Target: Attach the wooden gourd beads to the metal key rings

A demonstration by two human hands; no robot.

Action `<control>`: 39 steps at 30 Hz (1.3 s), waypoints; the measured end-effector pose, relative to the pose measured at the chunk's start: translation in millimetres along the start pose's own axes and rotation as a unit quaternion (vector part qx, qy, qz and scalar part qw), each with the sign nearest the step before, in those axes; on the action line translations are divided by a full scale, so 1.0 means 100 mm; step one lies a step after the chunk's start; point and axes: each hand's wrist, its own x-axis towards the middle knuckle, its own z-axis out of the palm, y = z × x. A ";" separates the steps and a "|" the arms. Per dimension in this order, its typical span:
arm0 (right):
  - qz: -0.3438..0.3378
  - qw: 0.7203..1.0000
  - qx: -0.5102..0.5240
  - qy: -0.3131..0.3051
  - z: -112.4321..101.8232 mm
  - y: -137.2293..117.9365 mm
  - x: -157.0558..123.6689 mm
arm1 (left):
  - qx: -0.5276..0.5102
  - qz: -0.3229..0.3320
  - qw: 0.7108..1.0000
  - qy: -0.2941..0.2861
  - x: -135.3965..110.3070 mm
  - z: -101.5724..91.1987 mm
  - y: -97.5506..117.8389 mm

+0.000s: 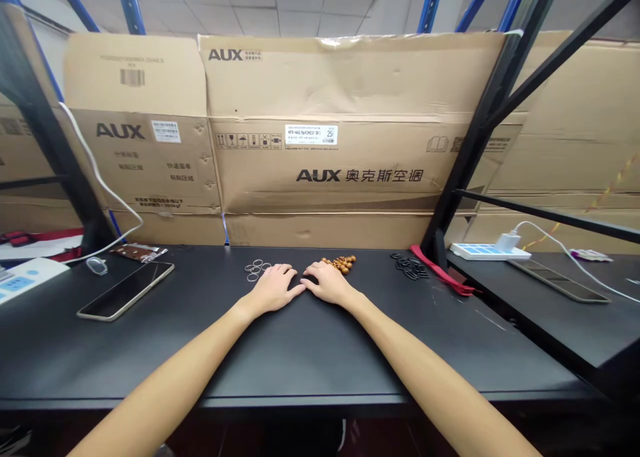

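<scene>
My left hand (273, 288) and my right hand (326, 283) lie flat, palms down, on the black tabletop (300, 357), their fingertips almost meeting and holding nothing. Just beyond my left fingers is a small loose group of silver metal rings (255, 270). A heap of brown wooden beads (341, 264) lies just past my right fingers, close to but apparently not touching them. Further right are several black rings (410, 266), out of reach of my fingers, next to a red fabric strap (441, 270).
A smartphone (125, 291) and a clear small object (96, 266) lie on the left with a white cable (103, 184). Stacked AUX cardboard cartons (345, 130) stand behind the table. A power strip (489, 252) and a tablet (559, 281) sit on a separate right-hand table, beyond a black shelf upright (475, 130).
</scene>
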 end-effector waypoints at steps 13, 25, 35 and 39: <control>0.231 0.963 -0.138 0.029 -0.10 0.02 -0.01 | 0.011 -0.037 0.999 -0.005 -0.01 0.02 0.04; 0.074 0.996 0.027 0.033 0.03 0.03 0.03 | -0.053 -0.001 0.999 -0.003 0.00 0.01 0.00; 0.063 0.988 0.116 0.076 0.09 0.11 0.04 | -0.019 0.005 1.000 0.007 0.05 -0.06 -0.01; 0.063 0.984 0.139 0.089 0.07 0.10 0.04 | -0.005 0.016 1.000 0.001 0.05 -0.09 0.01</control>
